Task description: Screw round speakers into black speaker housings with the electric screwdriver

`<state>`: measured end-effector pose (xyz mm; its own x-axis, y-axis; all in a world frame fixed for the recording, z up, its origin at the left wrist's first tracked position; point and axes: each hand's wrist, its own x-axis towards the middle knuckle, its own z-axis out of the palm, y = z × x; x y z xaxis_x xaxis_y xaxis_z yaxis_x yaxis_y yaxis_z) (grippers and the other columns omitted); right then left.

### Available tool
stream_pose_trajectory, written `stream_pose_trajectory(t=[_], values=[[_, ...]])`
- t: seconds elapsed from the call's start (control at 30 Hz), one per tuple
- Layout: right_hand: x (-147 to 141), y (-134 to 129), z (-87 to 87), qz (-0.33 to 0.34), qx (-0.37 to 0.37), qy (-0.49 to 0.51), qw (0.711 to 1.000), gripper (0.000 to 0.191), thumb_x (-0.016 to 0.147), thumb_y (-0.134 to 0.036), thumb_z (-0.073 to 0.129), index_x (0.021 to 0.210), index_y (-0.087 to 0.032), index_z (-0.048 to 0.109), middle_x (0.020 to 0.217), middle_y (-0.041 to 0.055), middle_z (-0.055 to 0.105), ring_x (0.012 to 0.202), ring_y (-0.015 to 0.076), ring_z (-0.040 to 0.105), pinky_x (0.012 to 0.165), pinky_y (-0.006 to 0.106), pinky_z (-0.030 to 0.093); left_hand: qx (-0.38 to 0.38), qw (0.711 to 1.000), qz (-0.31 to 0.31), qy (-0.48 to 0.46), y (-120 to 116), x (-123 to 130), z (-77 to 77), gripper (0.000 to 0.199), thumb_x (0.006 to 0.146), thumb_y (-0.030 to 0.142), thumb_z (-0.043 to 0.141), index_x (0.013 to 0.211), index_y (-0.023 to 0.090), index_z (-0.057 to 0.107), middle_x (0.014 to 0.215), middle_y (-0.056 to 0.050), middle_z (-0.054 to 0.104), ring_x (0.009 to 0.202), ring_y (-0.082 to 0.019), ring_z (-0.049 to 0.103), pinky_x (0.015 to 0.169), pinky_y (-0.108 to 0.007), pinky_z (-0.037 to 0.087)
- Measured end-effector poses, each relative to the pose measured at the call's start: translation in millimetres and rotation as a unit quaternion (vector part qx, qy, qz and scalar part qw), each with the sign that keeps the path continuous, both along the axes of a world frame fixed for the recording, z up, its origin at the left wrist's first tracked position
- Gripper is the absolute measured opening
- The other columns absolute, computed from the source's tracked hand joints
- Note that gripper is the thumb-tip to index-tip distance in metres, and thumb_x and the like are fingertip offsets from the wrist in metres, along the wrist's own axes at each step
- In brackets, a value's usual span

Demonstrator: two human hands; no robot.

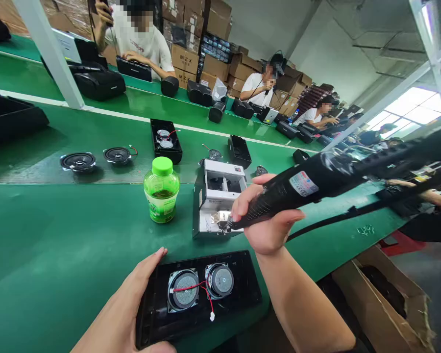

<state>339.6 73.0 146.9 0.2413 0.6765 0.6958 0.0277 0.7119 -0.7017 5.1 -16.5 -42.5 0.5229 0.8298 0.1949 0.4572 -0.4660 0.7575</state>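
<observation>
A: Grip status?
B: My left hand (129, 290) spans the left end of the black housing (243, 277) on the bench (77, 245); my right hand (266, 235) grips the screwdriver (279, 196).
A: Handling?
B: I judge the housing stiff, slick; hold its edges, clear of fragile red wires (190, 287).

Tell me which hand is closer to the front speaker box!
Left. The left hand holds the box at its left end; the right hand is raised clear of it, gripping a black tool.
</observation>
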Motion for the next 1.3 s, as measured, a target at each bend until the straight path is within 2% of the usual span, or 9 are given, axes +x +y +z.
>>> stream_pose_trajectory(t=[0.17,0.27,0.37,0.5,0.6,0.73,0.9,1.03,1.3], values=[[-1.8,-7.2,-0.4,-0.045,-0.051,0.04,0.997,0.075,0.109,-0.102,0.075,0.132,-0.031,0.081,0.065,-0.0094,0.07,0.042,0.0152,0.06,0.045,0.027,0.053,-0.011,0.999,0.026,-0.018,-0.4,5.2,4.5,0.177,0.066,0.063,0.128,0.209,0.049,0.026,0.204,-0.016,0.059,0.174,-0.057,0.073,0.139,-0.073,0.071],[-4.6,-15.6,-2.8,-0.038,-0.095,0.053,0.993,0.075,0.112,-0.102,0.071,0.133,-0.031,0.082,0.063,-0.0094,0.068,0.039,0.0149,0.058,0.041,0.026,0.051,-0.019,0.999,0.023,-0.021,-1.1,7.6,10.5,0.171,0.071,0.077,0.123,0.209,0.05,0.025,0.202,-0.016,0.062,0.172,-0.056,0.076,0.135,-0.074,0.073],[-12.5,-35.8,6.3,-0.019,-0.079,0.091,0.993,0.074,0.109,-0.101,0.079,0.131,-0.031,0.088,0.062,-0.0091,0.07,0.039,0.015,0.058,0.04,0.026,0.052,-0.026,0.999,0.02,-0.03,0.3,9.3,15.6,0.171,0.075,0.087,0.118,0.21,0.049,0.02,0.199,-0.018,0.065,0.172,-0.055,0.076,0.137,-0.075,0.072],[-28.3,-65.3,36.8,0.067,-0.125,0.116,0.983,0.063,0.1,-0.093,0.098,0.126,-0.035,0.096,0.068,-0.0053,0.082,0.048,0.0188,0.072,0.05,0.033,0.065,-0.028,0.999,0.002,-0.031,4.0,11.0,23.3,0.171,0.076,0.083,0.12,0.21,0.05,0.018,0.197,-0.019,0.066,0.172,-0.054,0.076,0.139,-0.072,0.071],[-43.8,-70.2,44.0,0.156,-0.165,0.099,0.969,0.06,0.101,-0.09,0.098,0.128,-0.037,0.096,0.073,-0.0041,0.087,0.054,0.0208,0.08,0.058,0.035,0.071,-0.022,0.999,-0.006,-0.027,5.7,12.5,27.3,0.165,0.079,0.079,0.12,0.209,0.049,0.022,0.199,-0.018,0.064,0.177,-0.053,0.072,0.143,-0.072,0.068],[-66.7,-56.7,19.8,0.219,-0.172,0.1,0.955,0.066,0.097,-0.093,0.099,0.129,-0.036,0.093,0.076,-0.0042,0.089,0.056,0.0206,0.079,0.059,0.034,0.071,-0.017,0.999,-0.016,-0.033,5.3,16.1,28.8,0.163,0.081,0.08,0.119,0.209,0.049,0.021,0.201,-0.017,0.062,0.18,-0.052,0.069,0.147,-0.072,0.064],[-85.0,-45.1,-10.3,0.213,-0.158,0.096,0.96,0.069,0.099,-0.096,0.095,0.128,-0.033,0.094,0.071,-0.0057,0.084,0.048,0.0181,0.071,0.054,0.031,0.067,-0.018,0.998,-0.004,-0.06,2.8,24.7,25.8,0.166,0.076,0.078,0.122,0.207,0.049,0.024,0.198,-0.016,0.066,0.177,-0.051,0.072,0.144,-0.072,0.067],[-86.6,-44.5,-16.2,0.206,-0.166,0.078,0.961,0.07,0.098,-0.097,0.094,0.127,-0.033,0.095,0.071,-0.0049,0.085,0.049,0.0178,0.072,0.055,0.03,0.068,-0.002,0.997,0.004,-0.076,1.4,31.4,26.1,0.169,0.07,0.075,0.124,0.206,0.046,0.028,0.196,-0.018,0.067,0.174,-0.053,0.074,0.142,-0.073,0.068],[-94.1,-43.5,-24.1,0.161,-0.132,0.063,0.976,0.069,0.106,-0.095,0.088,0.127,-0.03,0.093,0.07,-0.0063,0.082,0.044,0.0183,0.069,0.047,0.03,0.064,-0.009,0.998,-0.03,-0.059,5.0,25.2,43.1,0.162,0.082,0.077,0.119,0.208,0.042,0.023,0.197,-0.021,0.066,0.177,-0.054,0.071,0.144,-0.074,0.066]])
